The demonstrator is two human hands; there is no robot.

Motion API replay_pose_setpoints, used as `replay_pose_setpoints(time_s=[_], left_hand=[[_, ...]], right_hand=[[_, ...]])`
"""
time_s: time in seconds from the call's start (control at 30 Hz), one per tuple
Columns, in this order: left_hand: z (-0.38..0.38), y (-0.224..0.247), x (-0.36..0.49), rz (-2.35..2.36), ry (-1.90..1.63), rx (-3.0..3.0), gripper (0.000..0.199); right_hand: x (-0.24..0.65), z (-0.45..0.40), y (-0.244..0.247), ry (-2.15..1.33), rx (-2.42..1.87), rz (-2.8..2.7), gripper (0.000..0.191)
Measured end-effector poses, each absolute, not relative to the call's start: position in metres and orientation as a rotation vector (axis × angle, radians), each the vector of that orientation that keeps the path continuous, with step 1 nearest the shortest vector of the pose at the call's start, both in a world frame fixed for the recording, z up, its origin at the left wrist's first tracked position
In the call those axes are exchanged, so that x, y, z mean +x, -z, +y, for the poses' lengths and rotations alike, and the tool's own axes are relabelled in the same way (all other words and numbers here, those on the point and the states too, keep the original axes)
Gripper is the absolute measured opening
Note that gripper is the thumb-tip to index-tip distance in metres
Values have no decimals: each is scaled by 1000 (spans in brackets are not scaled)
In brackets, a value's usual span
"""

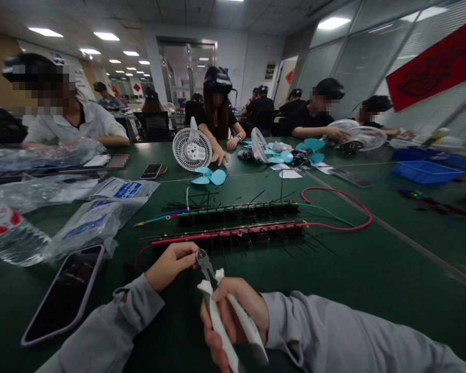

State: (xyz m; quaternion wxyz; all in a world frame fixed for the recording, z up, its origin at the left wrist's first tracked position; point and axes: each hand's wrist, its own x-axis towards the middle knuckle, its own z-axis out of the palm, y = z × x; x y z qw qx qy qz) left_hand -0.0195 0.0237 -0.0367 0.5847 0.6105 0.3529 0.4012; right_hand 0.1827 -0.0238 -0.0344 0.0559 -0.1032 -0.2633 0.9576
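My right hand [238, 305] is wrapped round the white handles of a pair of diagonal cutters [214, 309], whose metal jaws point up and left. At the tip of those jaws, my left hand [173, 265] is closed in a pinch; what it holds there, if anything, is too small to make out. Just beyond both hands lies a wire bundle with a thick red cable [233, 230] along a black strip, with many thin black tails sticking out. Behind it runs a similar bundle with a green wire [233, 208], also bristling with black tails. The red cable loops round at the right.
To my left lie a phone [64, 295], clear plastic bags [97, 212] and a water bottle [13, 235]. Across the green table, people in headsets sit near a white fan grille [192, 149] and blue fan blades [208, 176]. Blue trays [425, 172] stand at the right.
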Motion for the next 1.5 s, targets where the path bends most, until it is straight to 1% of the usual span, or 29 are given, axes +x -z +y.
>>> replay_pose_setpoints(time_s=[0.17,0.33,0.57,0.73,1.07,1.17,1.33,1.4,1.47,1.5], left_hand=[[24,36,-20,833,-934,1440,26],[23,32,-18,833,-918,1460,26],[20,26,-15,827,-903,1466,26],[20,27,-15,829,-891,1478,27],[20,25,-15,845,-870,1525,29],[20,23,-15,842,-828,1590,30],[19,21,-14,847,-818,1611,29],[19,21,-14,860,-818,1600,28],[19,21,-14,873,-816,1589,28],[19,21,-14,878,-817,1584,27]], right_hand=[[182,-24,35,-2903,-250,-782,37],[180,-21,34,-2973,-217,-754,36],[179,-21,38,-2959,-289,-753,42],[180,-22,32,-2954,-294,-702,46],[179,-21,24,-3059,-238,-680,64],[179,-20,21,-3060,-221,-673,66],[179,-20,24,-3052,-229,-691,63],[179,-21,28,-3009,-207,-689,55],[180,-21,31,-2963,-160,-683,41],[181,-21,31,-2961,-164,-684,37]])
